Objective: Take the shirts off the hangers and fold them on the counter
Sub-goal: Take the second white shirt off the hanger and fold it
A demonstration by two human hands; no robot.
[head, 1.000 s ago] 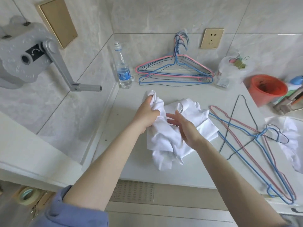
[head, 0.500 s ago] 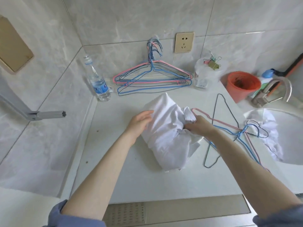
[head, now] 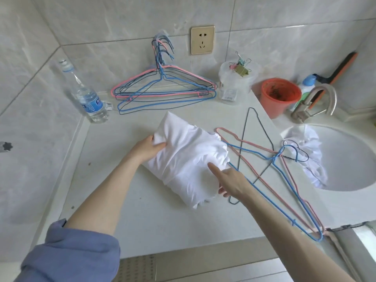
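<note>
A white shirt point(head: 187, 157) lies bundled in a rough fold on the pale counter point(head: 114, 192). My left hand point(head: 147, 149) grips its far left edge, thumb on top of the cloth. My right hand point(head: 230, 181) touches its near right end, index finger stretched over the fabric and other fingers curled around the edge. Three loose wire hangers point(head: 270, 161), blue, pink and black, lie on the counter just right of the shirt. Several more hangers point(head: 162, 90) lean against the back wall. Another white shirt point(head: 309, 155) is crumpled in the sink.
A water bottle point(head: 87, 96) stands at the back left. A clear tub with binder clips point(head: 237, 80), an orange bucket point(head: 279, 96) and a tap point(head: 317, 100) line the back right. The sink basin point(head: 350, 159) opens at the right. The counter's front edge runs below my arms.
My right hand moved from the shirt's far right side down to its near end. The left hand now pinches the left edge. The shirt bundle looks flatter and longer. The view has shifted right.
</note>
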